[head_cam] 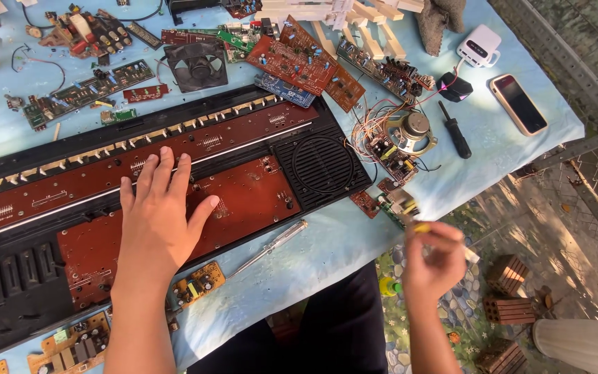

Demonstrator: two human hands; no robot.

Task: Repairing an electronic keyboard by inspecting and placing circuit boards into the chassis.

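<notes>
- At the far left of the frame, the opened keyboard chassis (8, 277) lies slantwise on the light blue cloth (327, 253), its black casing running from the lower left up toward the centre.
- In the upper left, loose green and brown circuit boards (84, 90) and a square black cooling fan (196, 66) sit on the cloth above the chassis.
- Your left hand (157, 215) rests palm down, left of centre, on the reddish-brown main board (243, 201) inside the chassis; your fingers are spread apart and flat, clamped on nothing.
- Just below that hand, a small tan board (198, 282) with upright parts lies at the chassis edge.
- At centre, a silver-shafted screwdriver with a clear handle (271, 246) lies on the cloth, apart from both hands.
- Right of centre, the round black speaker grille (323, 165) closes off the chassis's right end.
- Further right, a bare speaker (413, 128) sits among tangled wires and small boards, with a black-handled screwdriver (455, 130) beside it.
- At lower right, your right hand (436, 260) is held over the cloth's edge; your fingertips are pinched together on a small yellow-tipped tool (422, 227), blurred, so you cannot tell its exact kind.
- In the upper right, a white charger-like box (479, 45) and a smartphone (518, 104) lie on the cloth.
</notes>
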